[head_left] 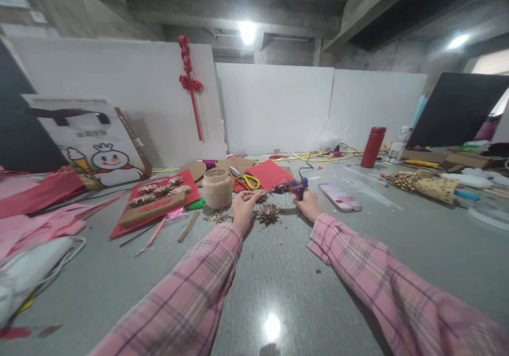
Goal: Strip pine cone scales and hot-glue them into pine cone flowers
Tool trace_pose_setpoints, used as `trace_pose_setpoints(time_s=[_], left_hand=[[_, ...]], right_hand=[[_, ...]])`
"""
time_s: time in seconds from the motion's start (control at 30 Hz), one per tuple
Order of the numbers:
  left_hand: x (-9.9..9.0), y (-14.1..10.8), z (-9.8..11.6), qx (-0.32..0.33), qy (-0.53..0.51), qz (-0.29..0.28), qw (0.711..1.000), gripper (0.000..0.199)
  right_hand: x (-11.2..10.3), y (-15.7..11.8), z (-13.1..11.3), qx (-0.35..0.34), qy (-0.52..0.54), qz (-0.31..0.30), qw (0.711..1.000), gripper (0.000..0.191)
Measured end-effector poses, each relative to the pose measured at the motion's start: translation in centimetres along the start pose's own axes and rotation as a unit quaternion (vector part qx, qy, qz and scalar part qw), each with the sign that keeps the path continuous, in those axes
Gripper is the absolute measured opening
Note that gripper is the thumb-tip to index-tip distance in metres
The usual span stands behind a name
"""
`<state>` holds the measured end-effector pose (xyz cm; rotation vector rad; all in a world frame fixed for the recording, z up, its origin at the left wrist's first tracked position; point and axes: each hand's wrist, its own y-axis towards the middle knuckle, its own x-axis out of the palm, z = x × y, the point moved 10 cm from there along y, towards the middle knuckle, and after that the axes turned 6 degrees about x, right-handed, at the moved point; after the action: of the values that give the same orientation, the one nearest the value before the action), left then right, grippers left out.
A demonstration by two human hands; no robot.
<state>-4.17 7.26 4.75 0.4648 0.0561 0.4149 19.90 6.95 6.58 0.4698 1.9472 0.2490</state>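
The left hand, jar at its 10 o'clock, pinches a flower; the right hand clasps a glue gun pointing toward 9.

Red bottle beside clear bottle

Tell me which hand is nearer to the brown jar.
Left. The left hand is just right of the brown jar; the right hand, holding the glue gun, is farther right.
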Motion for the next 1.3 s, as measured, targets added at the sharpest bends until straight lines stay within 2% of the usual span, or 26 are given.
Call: trace_pose_setpoints(time_s=[0.23,0.53,1.0,1.3], left_hand=[[-0.1,0.2,-0.4,0.000,0.007,0.004,1.000,0.022],[0.4,0.1,-0.9,-0.018,-0.041,-0.007,0.999,0.023],[0.4,0.0,-0.9,-0.042,-0.056,-0.003,0.997,0.023],[0.4,0.1,-1.1,-0.042,-0.057,-0.002,0.998,0.024]], right_hand=[[0.1,0.1,0.1,0.001,-0.004,0.002,1.000,0.023],[0.2,0.2,0.2,0.003,0.010,0.010,1.000,0.024],[-0.3,-0.1,-0.3,-0.035,0.012,0.051,0.998,0.021],[-0.1,-0.2,-0.7,-0.055,0.003,0.041,0.998,0.019]])
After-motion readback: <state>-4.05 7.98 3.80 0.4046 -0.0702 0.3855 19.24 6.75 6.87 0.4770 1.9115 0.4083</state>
